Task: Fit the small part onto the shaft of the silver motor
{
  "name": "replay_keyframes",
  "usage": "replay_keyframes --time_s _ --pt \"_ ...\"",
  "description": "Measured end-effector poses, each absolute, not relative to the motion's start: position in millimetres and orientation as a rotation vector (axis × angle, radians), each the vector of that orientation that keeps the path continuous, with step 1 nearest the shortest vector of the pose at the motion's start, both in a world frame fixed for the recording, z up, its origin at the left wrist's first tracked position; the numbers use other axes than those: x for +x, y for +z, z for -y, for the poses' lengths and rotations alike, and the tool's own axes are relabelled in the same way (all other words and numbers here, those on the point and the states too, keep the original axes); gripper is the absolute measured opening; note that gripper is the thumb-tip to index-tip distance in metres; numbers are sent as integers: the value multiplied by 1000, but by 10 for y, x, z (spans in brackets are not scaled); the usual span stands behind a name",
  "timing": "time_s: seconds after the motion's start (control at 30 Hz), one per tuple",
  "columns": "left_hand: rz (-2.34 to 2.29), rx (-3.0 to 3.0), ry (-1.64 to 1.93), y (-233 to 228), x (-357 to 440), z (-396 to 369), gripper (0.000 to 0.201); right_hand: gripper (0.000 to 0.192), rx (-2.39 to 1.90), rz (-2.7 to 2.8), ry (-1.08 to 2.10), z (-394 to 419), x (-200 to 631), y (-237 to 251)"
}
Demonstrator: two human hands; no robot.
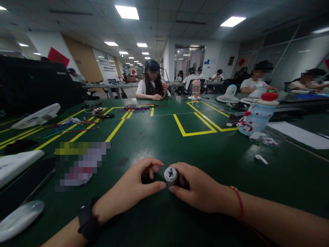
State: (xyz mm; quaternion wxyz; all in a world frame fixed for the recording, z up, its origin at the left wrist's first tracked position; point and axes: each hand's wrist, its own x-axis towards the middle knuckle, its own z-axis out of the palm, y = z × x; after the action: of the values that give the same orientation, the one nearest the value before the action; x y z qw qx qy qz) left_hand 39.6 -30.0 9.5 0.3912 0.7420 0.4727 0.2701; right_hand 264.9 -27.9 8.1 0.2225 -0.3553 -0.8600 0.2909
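Note:
A small silver metal cylinder with a short shaft on top, like a small electric motor (170,174), stands upright on the green table in front of me. My right hand (196,185) grips it from the right between thumb and fingers. To its left is my left hand (140,180), fingers curved and thumb apart, with nothing between them. The left thumb tip is close to the motor's side; whether it touches I cannot tell. A black watch (88,219) is on my left wrist, and a red cord (241,204) circles my right one.
On the left lie a white mouse (22,219), a blurred-out packet (82,166), loose wires (74,128) and a white fan (38,116). To the right are a light-blue bottle (257,118), a white earbud (261,159) and paper (302,133). A person (151,82) sits across the table.

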Motion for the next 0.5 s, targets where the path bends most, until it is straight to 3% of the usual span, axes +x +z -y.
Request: replay_keyframes --time_s 0.23,0.5 --pt "-1175 1980 901 217 638 438 19 23 -964 2393 765 288 2644 61" --pt "-1253 1974 991 246 473 350 16 24 -972 2386 768 282 2642 65"
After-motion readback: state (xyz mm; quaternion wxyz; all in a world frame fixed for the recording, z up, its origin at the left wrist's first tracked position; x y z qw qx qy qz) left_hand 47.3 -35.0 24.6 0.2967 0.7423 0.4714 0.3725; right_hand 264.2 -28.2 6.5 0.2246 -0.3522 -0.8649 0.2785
